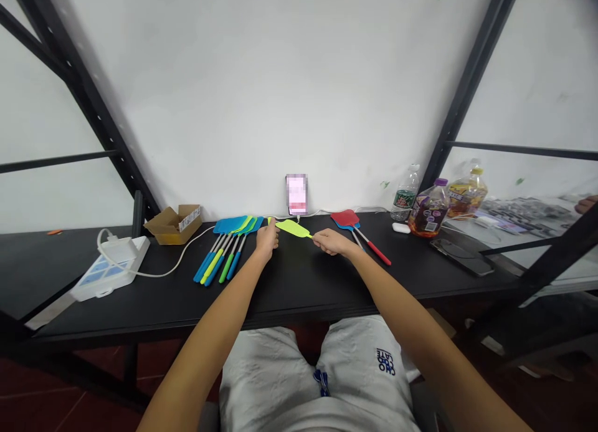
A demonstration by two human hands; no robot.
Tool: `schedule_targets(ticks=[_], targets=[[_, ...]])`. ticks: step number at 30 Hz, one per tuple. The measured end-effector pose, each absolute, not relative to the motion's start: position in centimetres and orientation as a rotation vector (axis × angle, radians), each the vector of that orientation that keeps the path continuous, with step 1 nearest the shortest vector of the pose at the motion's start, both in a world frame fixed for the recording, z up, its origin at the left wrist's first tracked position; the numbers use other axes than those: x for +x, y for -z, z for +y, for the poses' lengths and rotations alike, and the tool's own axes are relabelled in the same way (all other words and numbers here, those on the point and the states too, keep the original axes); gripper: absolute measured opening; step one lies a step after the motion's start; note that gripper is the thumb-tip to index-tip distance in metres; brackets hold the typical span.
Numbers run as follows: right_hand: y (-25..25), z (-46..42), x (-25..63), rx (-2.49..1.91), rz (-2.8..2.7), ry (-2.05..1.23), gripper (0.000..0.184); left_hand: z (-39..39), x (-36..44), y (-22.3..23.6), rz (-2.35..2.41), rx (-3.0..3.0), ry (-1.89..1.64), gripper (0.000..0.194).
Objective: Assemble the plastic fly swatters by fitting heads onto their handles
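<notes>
Both hands (268,239) (329,240), yellow-green swatter (293,227) held between

You get a single view, from the camera on your head. It looks forward and down across the black table (299,288) toward the white wall (280,76) behind it, from close in: your own forearms run up from the bottom edge and your lap fills the lower middle. The wide lens bends the shelf uprights (93,114) outward at both sides.

White wall (261,76), black table (140,295)
</notes>
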State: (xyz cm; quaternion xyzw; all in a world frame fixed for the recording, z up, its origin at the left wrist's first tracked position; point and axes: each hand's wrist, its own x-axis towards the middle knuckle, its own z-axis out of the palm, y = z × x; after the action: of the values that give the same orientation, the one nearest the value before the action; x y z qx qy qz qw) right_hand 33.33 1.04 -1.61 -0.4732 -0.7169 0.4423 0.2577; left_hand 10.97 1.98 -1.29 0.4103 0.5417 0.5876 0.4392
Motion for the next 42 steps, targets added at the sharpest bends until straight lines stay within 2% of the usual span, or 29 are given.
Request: schedule_targets(ticks=[3,8,17,20,26,42], targets=[[2.0,1.3,33.3,-1.293,-2.023,-1.101,0.035,1.6,11.3,0.9,1.279,0.983,-1.449,0.037],[1.8,1.1,33.1,-1.307,-2.114,-0.865,0.049,1.7,11.5,1.1,1.277,1.025,-1.495,0.028],[1.3,0.5,33.0,-1.413,-2.132,-0.632,0.057,2.2,11.0,1.0,1.243,0.9,-1.665,0.02],[1.6,0.6,33.1,-1.42,-2.139,-0.544,0.055,2.4,10.6,0.9,1.252,0.865,-1.681,0.02],[1.9,0.7,32.6,-1.393,-2.179,-0.519,0.031,2.8,10.7,1.5,1.215,0.95,-1.595,0.022],[2.0,0.6,32.5,-1.372,-2.185,-0.515,0.035,2.4,10.7,1.4,1.157,0.956,-1.542,0.027]])
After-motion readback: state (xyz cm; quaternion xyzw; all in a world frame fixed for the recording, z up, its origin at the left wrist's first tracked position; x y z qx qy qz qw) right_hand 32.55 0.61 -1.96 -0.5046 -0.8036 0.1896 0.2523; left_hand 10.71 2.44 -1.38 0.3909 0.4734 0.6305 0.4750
